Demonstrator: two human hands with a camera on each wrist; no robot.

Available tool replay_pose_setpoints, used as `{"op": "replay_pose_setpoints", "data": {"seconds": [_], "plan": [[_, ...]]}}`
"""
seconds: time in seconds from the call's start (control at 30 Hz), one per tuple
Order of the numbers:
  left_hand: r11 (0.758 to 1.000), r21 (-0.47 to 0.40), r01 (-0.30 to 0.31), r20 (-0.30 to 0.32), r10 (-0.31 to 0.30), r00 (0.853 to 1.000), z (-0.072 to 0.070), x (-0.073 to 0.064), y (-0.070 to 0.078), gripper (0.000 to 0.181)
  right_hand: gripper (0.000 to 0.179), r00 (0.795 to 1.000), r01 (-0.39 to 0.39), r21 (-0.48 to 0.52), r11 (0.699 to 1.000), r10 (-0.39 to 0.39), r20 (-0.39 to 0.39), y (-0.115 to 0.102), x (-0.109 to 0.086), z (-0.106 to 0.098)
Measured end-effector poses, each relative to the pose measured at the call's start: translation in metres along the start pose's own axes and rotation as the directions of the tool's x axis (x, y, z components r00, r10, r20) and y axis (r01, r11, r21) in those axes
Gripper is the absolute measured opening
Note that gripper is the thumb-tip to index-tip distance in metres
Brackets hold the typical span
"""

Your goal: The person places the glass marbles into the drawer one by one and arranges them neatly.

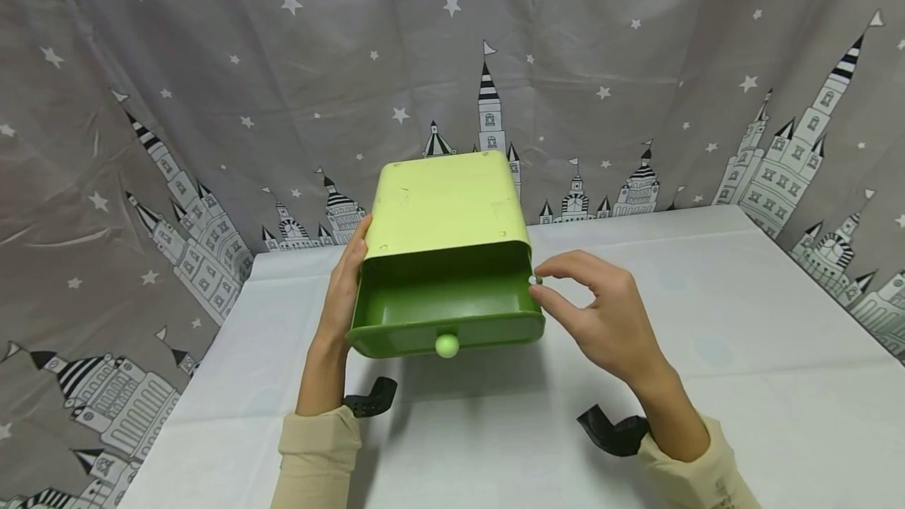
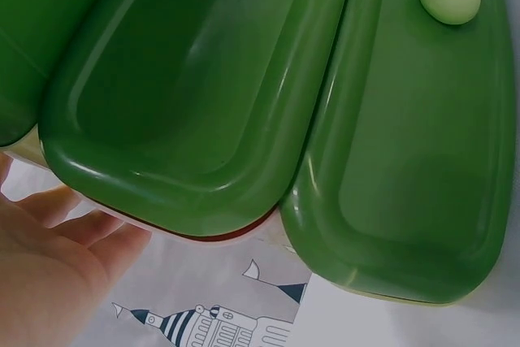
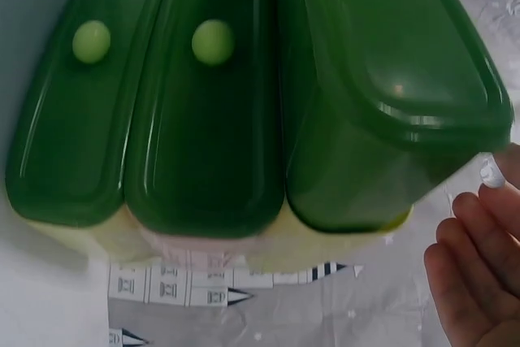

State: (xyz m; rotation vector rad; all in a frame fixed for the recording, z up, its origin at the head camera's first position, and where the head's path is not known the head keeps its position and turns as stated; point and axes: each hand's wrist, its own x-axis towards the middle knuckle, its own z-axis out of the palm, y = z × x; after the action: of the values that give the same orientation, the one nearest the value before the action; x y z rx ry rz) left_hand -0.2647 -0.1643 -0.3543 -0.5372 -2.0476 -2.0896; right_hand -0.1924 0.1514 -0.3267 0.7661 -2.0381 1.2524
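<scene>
A light yellow-green cabinet (image 1: pixel 445 203) of stacked drawers stands at the middle of the table in the head view. Its top drawer (image 1: pixel 488 332), green with a round knob (image 1: pixel 447 346), is pulled out, and the part of its inside that shows is bare. My left hand (image 1: pixel 344 289) rests along the cabinet's left side, fingers extended. Just off the drawer's right edge, my right hand (image 1: pixel 601 313) pinches a tiny white object (image 1: pixel 533 280) between thumb and index finger; its kind is unclear. The other right fingers (image 3: pixel 451 258) are loosely bent.
Two lower drawers, a middle one (image 3: pixel 203 119) and a bottom one (image 3: pixel 69 127), are pushed in. A white cloth (image 1: pixel 707 320) covers the table. Behind hangs a grey curtain (image 1: pixel 339 38) printed with castles and stars. Black wrist mounts (image 1: pixel 613 432) sit under both forearms.
</scene>
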Motion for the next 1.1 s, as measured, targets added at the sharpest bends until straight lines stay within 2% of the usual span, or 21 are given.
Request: {"op": "replay_pose_setpoints", "data": {"seconds": [0.67, 1.1], "plan": [[1.0, 0.005, 0.003, 0.0, -0.003, 1.0, -0.001, 0.0, 0.0, 0.055, 0.019, 0.999, 0.052, 0.088, 0.995, -0.052, -0.006, -0.01, -0.002, 0.021], [1.0, -0.007, 0.002, 0.0, -0.002, 1.0, 0.0, 0.0, 0.0, 0.058, 0.016, 0.999, 0.049, 0.104, 0.993, -0.047, -0.025, -0.013, -0.004, 0.03]]}}
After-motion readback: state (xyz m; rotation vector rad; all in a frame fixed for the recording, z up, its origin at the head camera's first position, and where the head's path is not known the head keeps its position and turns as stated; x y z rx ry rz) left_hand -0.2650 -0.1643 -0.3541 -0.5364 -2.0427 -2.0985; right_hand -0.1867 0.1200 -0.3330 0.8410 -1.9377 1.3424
